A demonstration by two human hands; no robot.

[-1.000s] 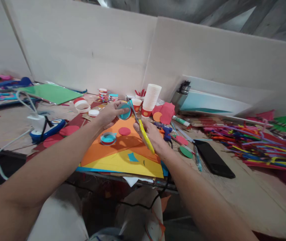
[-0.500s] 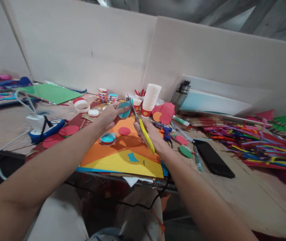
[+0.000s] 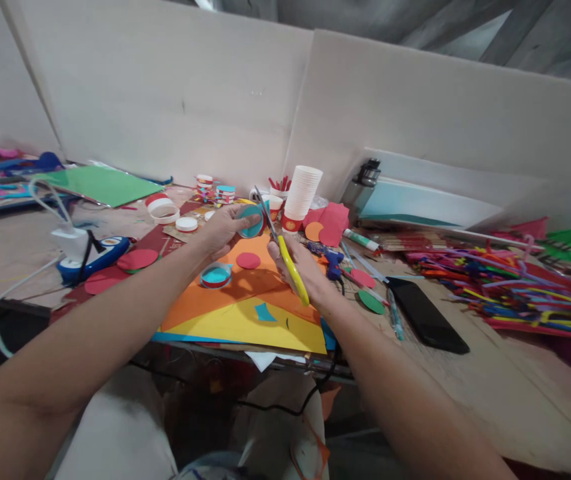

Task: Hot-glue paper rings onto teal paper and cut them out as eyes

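Note:
Between its thumb and fingers, my left hand [image 3: 226, 231] pinches a round cup piece faced with blue paper [image 3: 252, 225], held up over the table. My right hand [image 3: 301, 263] grips yellow-handled scissors [image 3: 293, 272], whose blades point up and left at the right edge of that blue paper. Below the hands, a red-rimmed cup ring with blue inside [image 3: 215, 276] lies on an orange sheet [image 3: 195, 308]. A red paper circle [image 3: 248, 261] rests beside it. Closer to me, a blue scrap [image 3: 265, 313] sits on a yellow sheet [image 3: 225, 325].
Behind the hands stands a tall stack of paper cups [image 3: 303, 193]. A blue glue gun [image 3: 334, 264], a phone [image 3: 426, 315] and a heap of pipe cleaners [image 3: 510, 287] lie to the right. On the left are a blue power strip [image 3: 98, 260] with a cord and a green sheet [image 3: 103, 185].
The blue-faced piece has turned and shifted slightly right in my left hand. The scissor blades have moved a little closer together along its edge.

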